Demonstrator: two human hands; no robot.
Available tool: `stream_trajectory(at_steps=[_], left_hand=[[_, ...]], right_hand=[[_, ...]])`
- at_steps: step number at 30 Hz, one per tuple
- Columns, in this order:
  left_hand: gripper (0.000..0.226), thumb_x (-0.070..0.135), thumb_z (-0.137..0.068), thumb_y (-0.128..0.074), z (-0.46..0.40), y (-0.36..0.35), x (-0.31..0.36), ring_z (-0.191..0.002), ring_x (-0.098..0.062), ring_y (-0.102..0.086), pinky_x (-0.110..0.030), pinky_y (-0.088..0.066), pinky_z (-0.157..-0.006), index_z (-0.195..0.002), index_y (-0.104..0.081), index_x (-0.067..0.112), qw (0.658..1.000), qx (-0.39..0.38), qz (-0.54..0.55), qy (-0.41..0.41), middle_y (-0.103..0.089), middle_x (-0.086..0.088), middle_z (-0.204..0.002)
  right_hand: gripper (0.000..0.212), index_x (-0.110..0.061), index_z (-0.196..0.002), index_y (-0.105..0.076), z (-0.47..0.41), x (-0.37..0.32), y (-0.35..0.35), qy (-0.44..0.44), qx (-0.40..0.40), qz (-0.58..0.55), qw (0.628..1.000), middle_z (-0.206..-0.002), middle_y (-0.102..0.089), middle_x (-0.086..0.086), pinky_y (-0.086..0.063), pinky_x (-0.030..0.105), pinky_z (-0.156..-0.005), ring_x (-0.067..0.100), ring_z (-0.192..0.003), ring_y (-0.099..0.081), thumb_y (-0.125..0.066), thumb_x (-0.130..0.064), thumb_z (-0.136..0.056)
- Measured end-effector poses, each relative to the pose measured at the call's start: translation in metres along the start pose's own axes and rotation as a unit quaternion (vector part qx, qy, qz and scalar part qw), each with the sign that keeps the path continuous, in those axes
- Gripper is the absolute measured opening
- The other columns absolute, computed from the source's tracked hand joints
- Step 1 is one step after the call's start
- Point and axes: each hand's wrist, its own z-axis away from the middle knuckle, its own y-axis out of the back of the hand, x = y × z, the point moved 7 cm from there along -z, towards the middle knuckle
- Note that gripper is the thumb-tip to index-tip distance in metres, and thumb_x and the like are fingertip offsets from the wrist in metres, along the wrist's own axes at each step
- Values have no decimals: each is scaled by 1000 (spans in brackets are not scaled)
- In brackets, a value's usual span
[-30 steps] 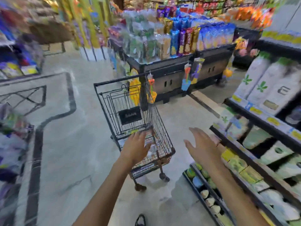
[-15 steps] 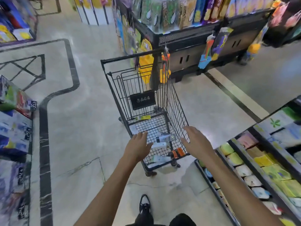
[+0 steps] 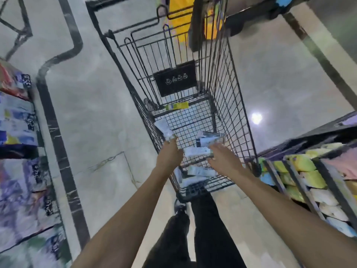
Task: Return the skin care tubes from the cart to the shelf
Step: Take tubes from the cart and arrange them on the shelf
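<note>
Both your hands are inside the cart (image 3: 237,93) among the tubes (image 3: 197,151). Left hand (image 3: 170,151) touches one white tube (image 3: 164,129); grip indiscernible. Right hand (image 3: 222,159) is spread, holding nothing.

Black wire-metal cart (image 3: 228,78); glossy polished stone floor (image 3: 100,117)

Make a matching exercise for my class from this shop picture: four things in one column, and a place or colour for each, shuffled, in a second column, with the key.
Things
1. yellow tube
2. black sign
3. left hand
4. shelf

Descriptions
A. at a white tube by the cart's left wall
B. lying at the far end of the cart floor
C. hanging on the cart's far wall
D. right of the cart, stacked with pastel packs

Pairs: 1-B, 2-C, 3-A, 4-D
</note>
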Motion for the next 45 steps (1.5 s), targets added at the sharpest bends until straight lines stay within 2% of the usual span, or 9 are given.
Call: stream_trajectory(at_steps=[9,15,21,26,30,35,38,42,45], left_hand=[[36,16,-95,-57,-134,-51,-38,-97,-36,-65,-43,-59,-83,-125,-55,-3,968,-3,168,188,-62,-17,-117],[56,19,-88,-62,-218,-95,-87,-120,-36,-57,-44,-52,-101,-138,-44,1,939,12,186,290,-51,-19,-137],[48,34,-98,-56,-253,-112,-97,-123,-40,-58,-42,-48,-98,-127,-61,-4,946,11,157,285,-61,-24,-133],[43,27,-94,-60,-258,-117,-97,-118,-39,-62,-41,-51,-94,-123,-63,-6,945,27,135,296,-65,-22,-127],[44,19,-86,-65,-253,-116,-92,-89,-29,-68,-35,-59,-74,-125,-57,3,916,30,226,332,-66,-16,-116],[17,12,-87,-65,-227,-104,-65,-60,-15,-56,-27,-50,-55,-103,-61,7,840,-24,423,339,-63,-7,-87],[7,4,-81,-56,-191,-79,-26,-60,-18,-56,-40,-57,-78,-82,-55,11,758,-99,561,317,-54,-6,-75],[46,-1,-69,-50,-137,-24,37,-105,-35,-54,-53,-52,-97,-115,-49,3,722,-209,635,179,-51,-21,-118],[51,5,-84,-57,-94,26,74,-110,-32,-60,-56,-50,-103,-134,-45,3,745,-264,608,79,-56,-19,-124]], right_hand=[[51,-15,-144,-50,-121,38,-81,18,-90,65,994,-141,-57,15,-53,44,-94,35,-123,-56,-60,-28,-96],[58,-14,-145,-49,-172,55,-131,66,-104,153,981,-132,-58,15,-55,46,-87,35,-112,-60,-66,-22,-90],[79,-14,-138,-54,-193,63,-156,54,-75,229,969,-128,-61,11,-56,44,-80,30,-101,-66,-88,-16,-67],[58,-15,-139,-52,-204,63,-163,63,-53,183,980,-128,-61,8,-52,40,-70,30,-102,-67,-71,-9,-85],[46,-17,-131,-57,-198,81,-162,-44,-65,-43,996,-117,-65,7,-51,39,-73,31,-100,-66,-73,-25,-88],[57,-19,-133,-63,-166,89,-135,-236,-40,-483,842,-118,-71,0,-61,43,-77,21,-100,-70,-84,-26,-81],[53,-19,-134,-62,-141,77,-95,-235,12,-605,761,-127,-72,2,-60,43,-84,22,-107,-70,-81,-18,-85],[46,-30,-127,-63,-97,54,-32,-189,80,-692,692,-122,-75,-4,-56,52,-95,24,-111,-71,-77,-13,-87],[47,-30,-126,-64,-56,31,13,-155,130,-737,645,-124,-74,-1,-52,60,-102,31,-116,-69,-78,-11,-85]])
